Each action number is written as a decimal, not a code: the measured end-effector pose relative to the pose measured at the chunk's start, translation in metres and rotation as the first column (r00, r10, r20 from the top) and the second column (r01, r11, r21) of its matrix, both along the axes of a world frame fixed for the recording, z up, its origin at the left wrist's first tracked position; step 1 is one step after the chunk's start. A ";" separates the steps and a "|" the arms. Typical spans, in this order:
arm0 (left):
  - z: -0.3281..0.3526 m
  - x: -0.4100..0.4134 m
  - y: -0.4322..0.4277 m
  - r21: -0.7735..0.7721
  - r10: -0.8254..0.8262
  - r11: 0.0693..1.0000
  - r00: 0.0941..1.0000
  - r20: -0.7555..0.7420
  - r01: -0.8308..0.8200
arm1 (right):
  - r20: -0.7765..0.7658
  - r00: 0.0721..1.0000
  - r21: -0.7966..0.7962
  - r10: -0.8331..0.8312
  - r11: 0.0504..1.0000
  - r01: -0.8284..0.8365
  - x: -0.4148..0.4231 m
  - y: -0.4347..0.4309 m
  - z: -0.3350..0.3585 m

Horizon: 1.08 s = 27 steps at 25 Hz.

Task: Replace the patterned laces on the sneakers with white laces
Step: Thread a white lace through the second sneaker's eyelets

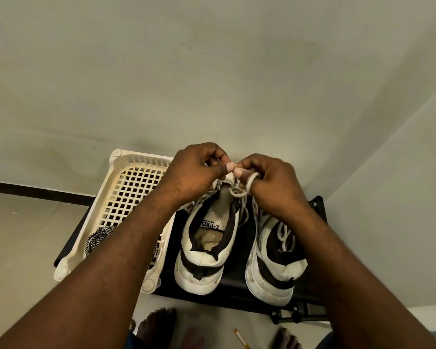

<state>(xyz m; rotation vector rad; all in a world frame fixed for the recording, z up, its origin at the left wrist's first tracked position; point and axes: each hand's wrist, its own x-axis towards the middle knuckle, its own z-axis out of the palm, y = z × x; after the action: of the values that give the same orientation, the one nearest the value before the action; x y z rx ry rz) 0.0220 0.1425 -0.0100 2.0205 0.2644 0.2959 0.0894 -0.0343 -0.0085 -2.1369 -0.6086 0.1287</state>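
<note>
As the relacing appears to reach its final knot at the middle of the frame, our left hand (pixel 194 172) and our right hand (pixel 272 185) meet above the tongue of the worn white leather sneaker with black collar trim (pixel 207 250). Both are closed on the round white cord lace (pixel 248 182). The left thumb and forefinger pinch one strand, and the right fingers curl round a loop of it. From our fingers the lace drops into a loose crossing at the top eyelets.

Just right of it on the black metal rack (pixel 237 285), the second white-and-black sneaker (pixel 275 273) already carries white lace, its ends lying in the shoe's mouth. The black-and-white patterned woven laces (pixel 97 238) lie bunched at the lower left, inside the cream plastic lattice basket (pixel 117 154), partly hidden by our left forearm.

We judge the cord to be light, limp and a little slippery. It holds no shape of its own and would slacken once tension goes. The best hold looks to be close to the crossing, each strand pinched between thumb and fingertip, rather than far out along the ends. The sneaker seems light yet stiff at the heel, though a hard tug could tip it or slide it on the rack. We cannot tell whether the lower eyelets are fully threaded, because our hands cover them.
</note>
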 end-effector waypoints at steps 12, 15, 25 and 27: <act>0.000 0.000 -0.003 -0.157 -0.018 0.987 1.000 -0.002 0.018 | -0.129 0.982 0.054 0.139 0.990 -0.133 -0.005 -0.005 0.008; 0.000 0.000 0.000 -0.112 -0.021 0.994 0.999 -0.035 0.017 | 0.140 0.981 -0.047 -0.137 0.988 0.145 0.000 -0.005 0.003; -0.014 0.005 0.013 0.153 0.317 0.942 0.941 -0.116 -0.298 | -0.085 0.996 -0.240 -0.004 0.971 -0.017 0.001 -0.026 0.027; -0.013 0.004 0.009 0.067 0.223 0.974 0.966 -0.132 -0.216 | -0.255 0.957 -0.198 0.135 0.962 -0.189 -0.002 -0.029 0.032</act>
<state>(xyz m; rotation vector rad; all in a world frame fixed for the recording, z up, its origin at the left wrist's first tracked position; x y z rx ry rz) 0.0264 0.1516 -0.0227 2.0692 0.5763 0.3035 0.0875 -0.0635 0.0236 -2.2358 -0.6513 0.5613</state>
